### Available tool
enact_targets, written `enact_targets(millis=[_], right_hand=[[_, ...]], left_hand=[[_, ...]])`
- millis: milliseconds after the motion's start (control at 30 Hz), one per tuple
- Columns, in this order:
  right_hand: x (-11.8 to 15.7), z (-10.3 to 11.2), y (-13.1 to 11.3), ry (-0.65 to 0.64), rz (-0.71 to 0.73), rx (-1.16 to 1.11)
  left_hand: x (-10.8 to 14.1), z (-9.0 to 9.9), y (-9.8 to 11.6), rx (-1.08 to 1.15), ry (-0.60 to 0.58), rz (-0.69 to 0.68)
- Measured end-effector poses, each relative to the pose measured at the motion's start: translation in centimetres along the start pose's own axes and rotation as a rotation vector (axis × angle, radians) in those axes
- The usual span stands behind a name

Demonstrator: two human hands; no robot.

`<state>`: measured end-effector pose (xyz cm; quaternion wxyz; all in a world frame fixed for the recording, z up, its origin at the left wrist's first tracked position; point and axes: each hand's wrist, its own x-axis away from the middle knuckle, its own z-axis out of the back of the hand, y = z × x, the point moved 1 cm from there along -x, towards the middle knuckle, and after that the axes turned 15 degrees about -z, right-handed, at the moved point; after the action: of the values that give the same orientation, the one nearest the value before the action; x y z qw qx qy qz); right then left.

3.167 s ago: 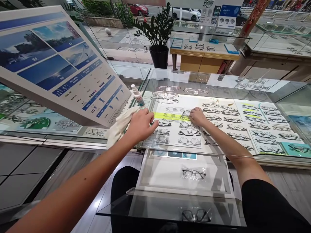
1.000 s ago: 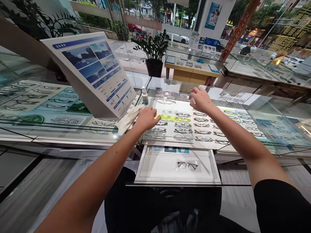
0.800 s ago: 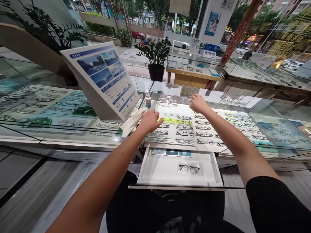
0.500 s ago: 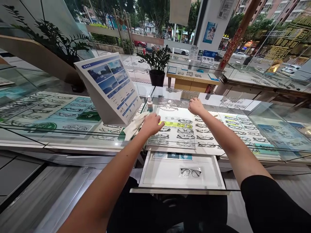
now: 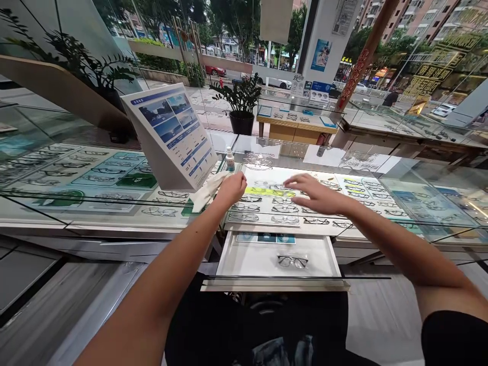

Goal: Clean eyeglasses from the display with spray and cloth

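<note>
Over the glass counter, my left hand [image 5: 232, 189] is closed beside a pale cloth [image 5: 208, 192]; what its fingers hold, if anything, is hidden. My right hand [image 5: 314, 194] hovers to the right with its fingers apart and nothing in them. A small spray bottle [image 5: 230, 159] stands just behind my left hand. Rows of glasses [image 5: 285, 208] lie under the glass between and below the hands. Clear-looking frames [image 5: 258, 161] rest farther back. In the pulled-out white drawer [image 5: 244, 262], a pair of dark-rimmed glasses [image 5: 293, 262] lies in a clear bag.
A tilted display board [image 5: 183, 137] stands on the counter at left. Behind the counter are a potted plant [image 5: 242, 122] and a wooden table [image 5: 282, 130] with more glasses. The open drawer's front edge juts toward my lap.
My right hand has come back toward me from the far part of the counter and its fingers have spread. My left hand's fingers have drawn together. The view has shifted slightly.
</note>
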<state>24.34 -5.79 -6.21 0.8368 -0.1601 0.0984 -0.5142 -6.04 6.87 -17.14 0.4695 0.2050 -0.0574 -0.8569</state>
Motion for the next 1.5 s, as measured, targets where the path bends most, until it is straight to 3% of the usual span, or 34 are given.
enact_targets(millis=[133,233,333,467,567,667,800,967,1133,1500], right_hand=[[6.8,-0.7,-5.2,-0.31,-0.08,-0.122],[9.4,-2.6,-7.2,-0.444,-0.161,-0.137],[10.0,-5.6,-7.0,-0.481,-0.202,-0.083],[8.9,-10.4,-4.2,-0.456,-0.217,-0.002],[7.0,-14.2,-1.1,-0.351,-0.246,0.062],[4.2,-17.6,2.0,-0.147,-0.314,0.174],[-1.1,-20.3,6.2,0.117,-0.464,0.276],[-8.3,-20.5,11.0,0.27,-0.558,0.276],[-13.7,-19.8,15.3,0.357,-0.604,0.248],[-22.3,-20.5,23.1,0.31,-0.613,0.202]], left_hand=[[0.4,0.1,0.4,-0.013,-0.002,0.002],[0.6,0.2,0.7,-0.052,-0.002,0.012],[0.7,0.2,1.0,-0.092,-0.007,0.024],[0.8,0.2,1.3,-0.123,-0.017,0.042],[0.8,0.2,1.4,-0.125,-0.031,0.041],[0.8,0.2,1.4,-0.121,-0.041,0.043],[0.8,0.2,1.1,-0.124,-0.041,0.065],[0.6,0.1,0.7,-0.12,-0.029,0.086],[0.5,0.2,0.4,-0.106,-0.042,0.078],[0.3,0.3,-0.2,-0.116,-0.096,0.081]])
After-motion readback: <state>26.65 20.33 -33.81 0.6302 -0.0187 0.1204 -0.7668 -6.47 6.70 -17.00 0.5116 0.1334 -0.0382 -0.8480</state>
